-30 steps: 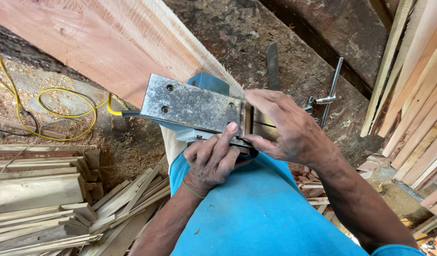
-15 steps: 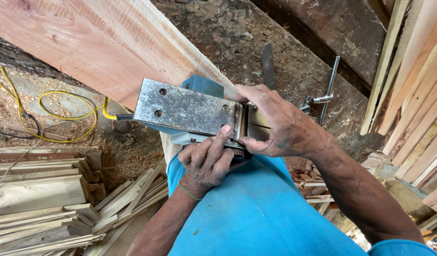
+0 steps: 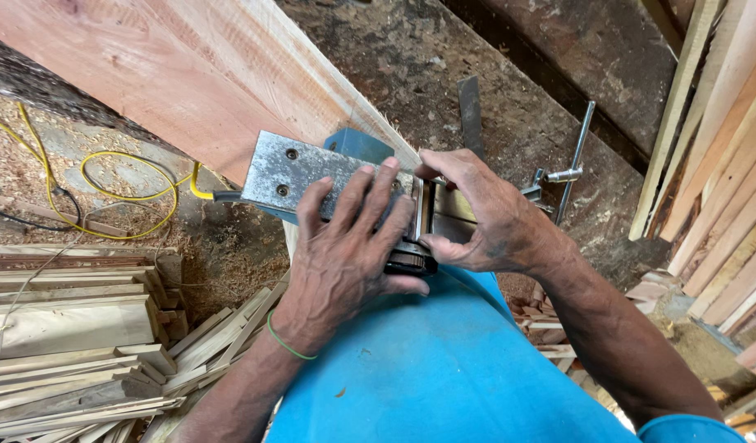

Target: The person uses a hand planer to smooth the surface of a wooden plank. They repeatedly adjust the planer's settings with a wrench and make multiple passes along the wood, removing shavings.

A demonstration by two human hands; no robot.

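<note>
left hand: spread flat on upturned electric planer sole | right hand: fingers curled, pinching planer's blade slot beside it

1. Left hand lies flat, fingers spread, on the upturned planer's metal sole.
2. Right hand pinches at the blade slot beside it.
3. Yellow cable loops over sawdust; wide plank runs behind.

Yellow cable coiled on sawdust — wood slats stacked lower left — metal clamp right.
</note>
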